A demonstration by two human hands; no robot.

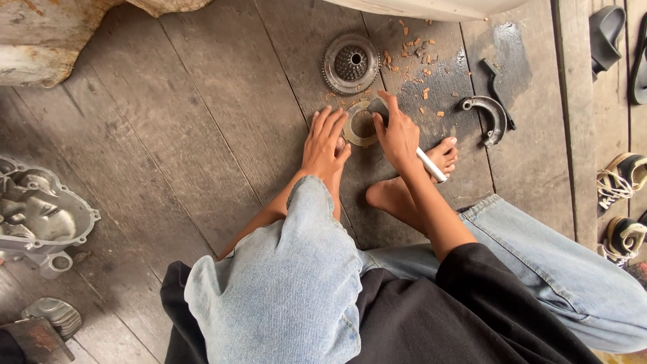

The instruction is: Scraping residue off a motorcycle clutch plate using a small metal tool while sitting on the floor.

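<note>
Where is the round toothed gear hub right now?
In the head view, the toothed gear hub lies on the wooden floor at top centre, just beyond the flat ring the hands work on.

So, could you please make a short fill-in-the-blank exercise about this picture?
1. The left hand holds down a flat metal ____ on the floor.
2. The right hand grips a tool with a ____ handle.
3. The toothed round drum lies on ____ planks.

Missing words: ring; white; wooden

You're in a makeshift repair workshop on a plank floor (202, 121): clutch gear (350, 64) at 12 o'clock, brake shoe (488, 118) at 2, engine cover (40, 216) at 9.
</note>
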